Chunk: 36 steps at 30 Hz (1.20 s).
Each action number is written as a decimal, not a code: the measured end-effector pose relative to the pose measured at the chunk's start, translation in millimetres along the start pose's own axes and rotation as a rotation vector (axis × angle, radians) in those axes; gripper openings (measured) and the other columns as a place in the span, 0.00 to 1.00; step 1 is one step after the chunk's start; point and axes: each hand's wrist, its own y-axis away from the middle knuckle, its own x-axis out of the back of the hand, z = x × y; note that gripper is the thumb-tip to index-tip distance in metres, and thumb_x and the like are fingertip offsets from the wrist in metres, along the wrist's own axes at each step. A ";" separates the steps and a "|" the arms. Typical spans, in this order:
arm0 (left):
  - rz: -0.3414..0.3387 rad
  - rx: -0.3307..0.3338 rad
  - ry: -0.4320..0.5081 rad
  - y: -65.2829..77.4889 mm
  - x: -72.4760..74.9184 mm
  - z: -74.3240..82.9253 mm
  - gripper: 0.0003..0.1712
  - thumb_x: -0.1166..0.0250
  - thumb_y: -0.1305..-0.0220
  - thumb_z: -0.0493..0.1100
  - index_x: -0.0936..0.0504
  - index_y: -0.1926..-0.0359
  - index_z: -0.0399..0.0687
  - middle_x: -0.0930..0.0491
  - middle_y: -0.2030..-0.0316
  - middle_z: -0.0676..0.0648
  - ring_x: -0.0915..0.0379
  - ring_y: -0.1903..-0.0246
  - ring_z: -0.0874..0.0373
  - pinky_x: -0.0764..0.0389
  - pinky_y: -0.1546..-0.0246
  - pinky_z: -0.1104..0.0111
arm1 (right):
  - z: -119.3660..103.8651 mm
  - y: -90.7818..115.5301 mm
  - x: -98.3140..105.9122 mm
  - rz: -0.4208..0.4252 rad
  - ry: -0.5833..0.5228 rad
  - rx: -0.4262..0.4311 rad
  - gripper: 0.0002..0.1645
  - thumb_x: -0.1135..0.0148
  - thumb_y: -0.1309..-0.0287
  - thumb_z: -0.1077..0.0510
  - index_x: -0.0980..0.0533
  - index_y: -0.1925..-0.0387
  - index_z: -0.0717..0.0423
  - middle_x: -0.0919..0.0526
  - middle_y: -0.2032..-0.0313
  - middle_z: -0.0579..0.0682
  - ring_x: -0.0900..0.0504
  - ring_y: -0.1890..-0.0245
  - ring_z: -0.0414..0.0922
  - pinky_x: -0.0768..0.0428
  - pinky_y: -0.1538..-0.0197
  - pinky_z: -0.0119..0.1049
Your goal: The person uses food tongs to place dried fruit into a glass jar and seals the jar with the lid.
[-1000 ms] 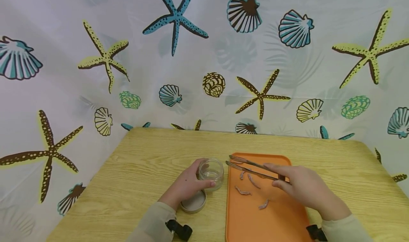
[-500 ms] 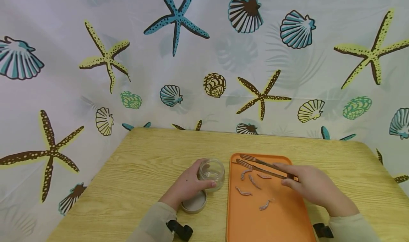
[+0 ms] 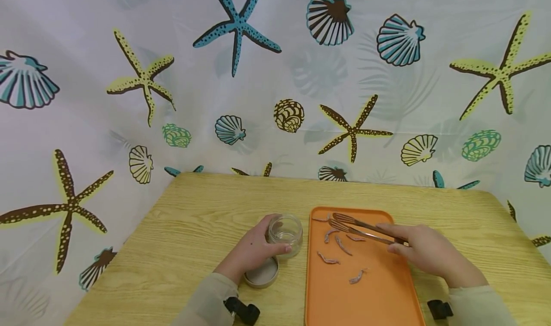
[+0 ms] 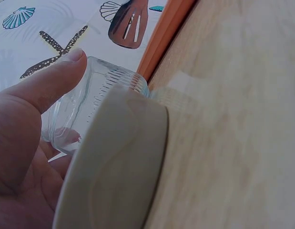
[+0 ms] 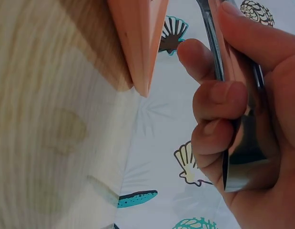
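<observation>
My left hand (image 3: 254, 248) grips a clear glass jar (image 3: 286, 226) standing on the table, its thumb and fingers around the sides. The jar's mouth faces up, without a lid on it. Beside that wrist lies a round, pale lid (image 3: 263, 272), large in the left wrist view. In my right hand (image 3: 430, 250) is a pair of metal tongs (image 3: 366, 231), pinched between thumb and fingers. Their slotted tips are apart and hang over the upper part of an orange tray (image 3: 361, 302). Several small, thin, greyish-pink curled pieces (image 3: 343, 244) lie on the tray, some close to the tips.
The tray stands right of the jar on a wood-grain table (image 3: 215, 197). A white curtain (image 3: 258, 92) printed with starfish and shells hangs behind the table and along its sides. Black wrist mounts (image 3: 242, 310) sit at both sleeves.
My right hand has drawn the tongs to the right, from near the jar back over the tray, uncovering more pieces. The left hand and the jar have stayed in place.
</observation>
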 end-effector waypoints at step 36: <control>-0.006 0.000 -0.001 -0.4 0.2 -2.0 0.56 0.26 0.47 0.69 0.41 0.22 0.62 0.32 0.30 0.44 0.33 0.35 0.44 0.29 0.42 0.44 | 7.8 -2.5 -3.9 0.001 0.012 -0.004 0.27 0.34 0.33 0.50 0.24 0.33 0.38 0.14 0.52 0.48 0.22 0.65 0.41 0.27 0.63 0.43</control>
